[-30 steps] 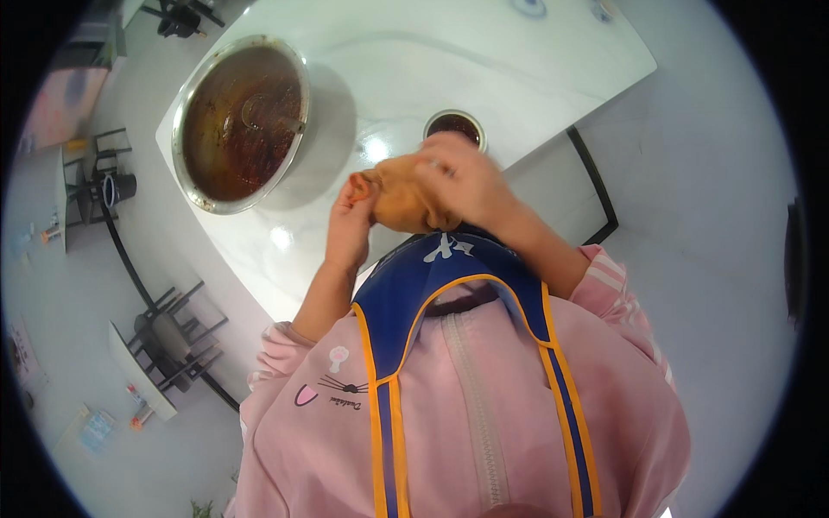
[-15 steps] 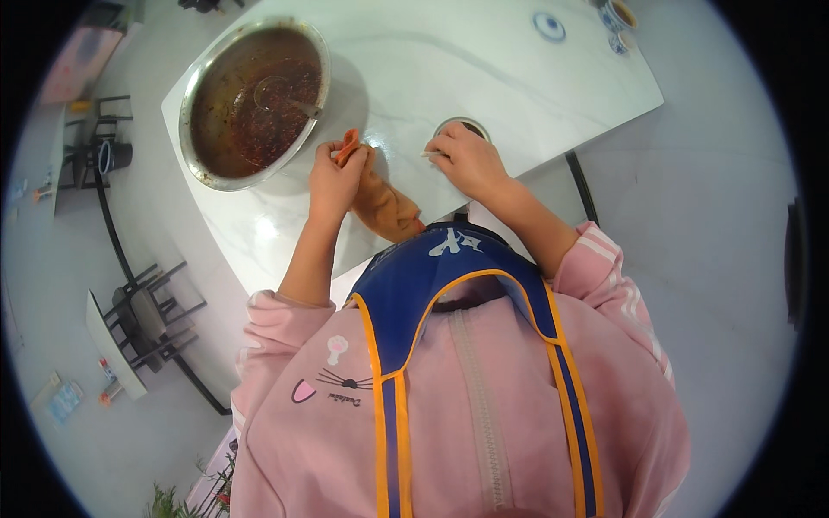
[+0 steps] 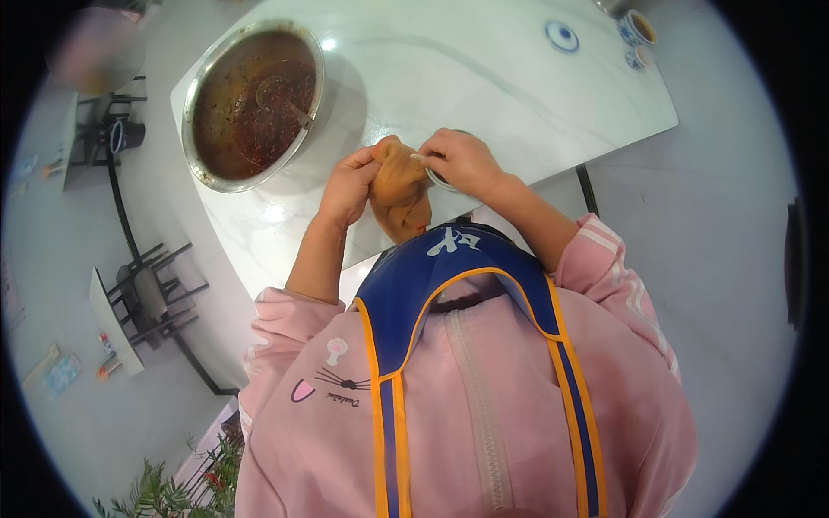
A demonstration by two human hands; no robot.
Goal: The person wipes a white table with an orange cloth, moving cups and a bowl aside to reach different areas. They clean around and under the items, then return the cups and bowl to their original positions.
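Observation:
My left hand [image 3: 347, 190] pinches the edge of an orange-brown cloth [image 3: 401, 197], which hangs bunched over the table's near edge. Opposite it, my right hand [image 3: 466, 164] is closed on a small whitish piece [image 3: 419, 157], too small to name, right against the top of the cloth. Beneath the right hand a round container [image 3: 441, 182] shows part of its metal rim; the hand covers most of it.
A big metal basin [image 3: 226, 186] of dark red sauce stands on the white table [image 3: 484, 73] at left, a ladle [image 3: 301, 116] in it. Far right are a blue-and-white lid [image 3: 563, 36], a patterned cup [image 3: 637, 28] and a smaller cup [image 3: 636, 59]. Chairs [image 3: 151, 298] stand beyond, left.
My left hand has moved right with the cloth, bringing it up against my right hand. The cloth's orange tip, upright before, has folded over. My right hand has shifted slightly.

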